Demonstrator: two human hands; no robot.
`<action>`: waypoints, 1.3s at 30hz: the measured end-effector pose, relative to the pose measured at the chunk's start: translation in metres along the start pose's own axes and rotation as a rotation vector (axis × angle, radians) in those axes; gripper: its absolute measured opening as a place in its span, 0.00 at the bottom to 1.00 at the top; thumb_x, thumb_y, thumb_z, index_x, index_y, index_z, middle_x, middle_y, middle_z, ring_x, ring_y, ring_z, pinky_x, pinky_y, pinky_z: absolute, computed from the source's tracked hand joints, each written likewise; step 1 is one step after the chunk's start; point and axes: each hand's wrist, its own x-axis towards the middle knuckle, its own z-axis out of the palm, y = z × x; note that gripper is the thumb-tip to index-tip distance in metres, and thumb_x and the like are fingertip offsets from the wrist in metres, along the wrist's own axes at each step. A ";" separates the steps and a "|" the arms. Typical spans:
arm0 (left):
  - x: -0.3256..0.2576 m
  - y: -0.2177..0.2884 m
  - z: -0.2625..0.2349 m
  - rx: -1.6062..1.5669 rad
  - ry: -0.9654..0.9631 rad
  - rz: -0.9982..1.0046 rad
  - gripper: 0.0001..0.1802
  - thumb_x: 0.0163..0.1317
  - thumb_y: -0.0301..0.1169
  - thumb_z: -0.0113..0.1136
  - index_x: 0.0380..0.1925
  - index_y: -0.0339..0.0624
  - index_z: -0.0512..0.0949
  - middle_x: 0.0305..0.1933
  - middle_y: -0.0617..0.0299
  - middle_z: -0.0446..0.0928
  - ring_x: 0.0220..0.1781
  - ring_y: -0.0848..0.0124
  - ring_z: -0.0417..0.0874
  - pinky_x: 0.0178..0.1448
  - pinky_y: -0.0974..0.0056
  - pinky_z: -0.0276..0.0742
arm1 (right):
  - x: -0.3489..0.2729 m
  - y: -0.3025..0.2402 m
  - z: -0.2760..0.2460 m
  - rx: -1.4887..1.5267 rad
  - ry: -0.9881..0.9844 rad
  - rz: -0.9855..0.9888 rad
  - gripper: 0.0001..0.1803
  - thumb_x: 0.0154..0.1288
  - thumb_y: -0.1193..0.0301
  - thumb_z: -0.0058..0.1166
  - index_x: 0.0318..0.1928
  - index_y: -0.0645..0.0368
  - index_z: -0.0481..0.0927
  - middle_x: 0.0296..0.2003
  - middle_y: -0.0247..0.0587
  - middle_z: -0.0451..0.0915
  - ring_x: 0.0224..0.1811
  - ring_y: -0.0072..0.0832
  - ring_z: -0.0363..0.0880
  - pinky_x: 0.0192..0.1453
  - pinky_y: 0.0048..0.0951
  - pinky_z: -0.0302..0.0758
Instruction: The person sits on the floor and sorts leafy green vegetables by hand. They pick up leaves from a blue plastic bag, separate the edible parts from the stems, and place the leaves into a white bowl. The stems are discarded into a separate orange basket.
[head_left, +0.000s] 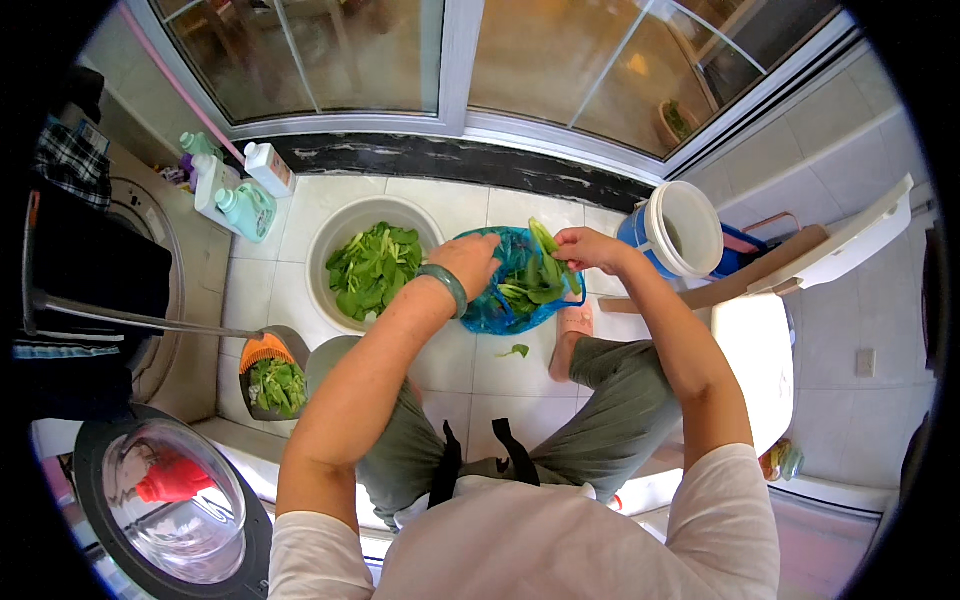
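My right hand [590,250] pinches a leafy green stalk [545,255] over the right side of a blue plastic bag [485,317]. The bag lies open on the floor, with more leafy greens [520,290] inside. My left hand [468,260], below a green bangle [447,288], rests over the bag's left rim with its fingers curled in. What those fingers hold, if anything, is hidden. To the left, a pale round basin [320,285] contains a heap of loose green leaves [375,268]. One fallen leaf [516,351] lies on the tiles in front of the bag.
A dustpan [292,342] with an orange-edged brush and leaf scraps sits at left, near a washing machine [185,290] whose round door [165,500] hangs open. Detergent bottles [247,210] stand behind. A white bucket [683,230] and a leaning cardboard piece [690,295] are at right.
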 end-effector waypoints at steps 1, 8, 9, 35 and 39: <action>0.004 -0.002 0.002 -0.058 0.028 0.004 0.20 0.56 0.33 0.50 0.49 0.43 0.67 0.48 0.50 0.71 0.44 0.53 0.75 0.45 0.55 0.70 | -0.008 -0.012 0.009 0.061 -0.029 -0.036 0.04 0.58 0.71 0.50 0.34 0.53 0.74 0.23 0.21 0.69 0.23 0.10 0.66 0.29 0.13 0.66; 0.016 0.013 -0.011 -1.192 0.155 -0.105 0.18 0.59 0.31 0.50 0.49 0.41 0.67 0.42 0.63 0.70 0.30 0.80 0.71 0.29 0.75 0.69 | -0.066 -0.068 0.053 0.296 -0.132 -0.244 0.06 0.59 0.72 0.46 0.37 0.56 0.74 0.25 0.21 0.70 0.24 0.10 0.65 0.30 0.11 0.64; 0.017 0.015 -0.012 -1.158 0.219 -0.128 0.16 0.58 0.32 0.51 0.46 0.41 0.68 0.40 0.63 0.71 0.29 0.80 0.71 0.29 0.75 0.69 | -0.067 -0.067 0.054 0.269 -0.090 -0.277 0.06 0.59 0.72 0.47 0.37 0.56 0.74 0.24 0.22 0.70 0.24 0.10 0.65 0.29 0.12 0.64; 0.016 0.021 -0.010 -1.064 0.199 0.016 0.11 0.52 0.28 0.59 0.32 0.42 0.67 0.30 0.70 0.69 0.29 0.80 0.69 0.34 0.74 0.66 | -0.060 -0.079 0.063 -0.013 0.418 -0.658 0.11 0.57 0.68 0.49 0.37 0.62 0.74 0.28 0.43 0.77 0.29 0.28 0.74 0.36 0.26 0.70; 0.012 0.029 -0.013 -0.607 0.286 -0.001 0.11 0.50 0.25 0.59 0.33 0.42 0.68 0.27 0.68 0.70 0.28 0.80 0.69 0.32 0.73 0.68 | -0.060 -0.076 0.068 -0.235 0.514 -0.663 0.11 0.57 0.67 0.46 0.36 0.61 0.74 0.30 0.45 0.78 0.31 0.36 0.76 0.35 0.32 0.72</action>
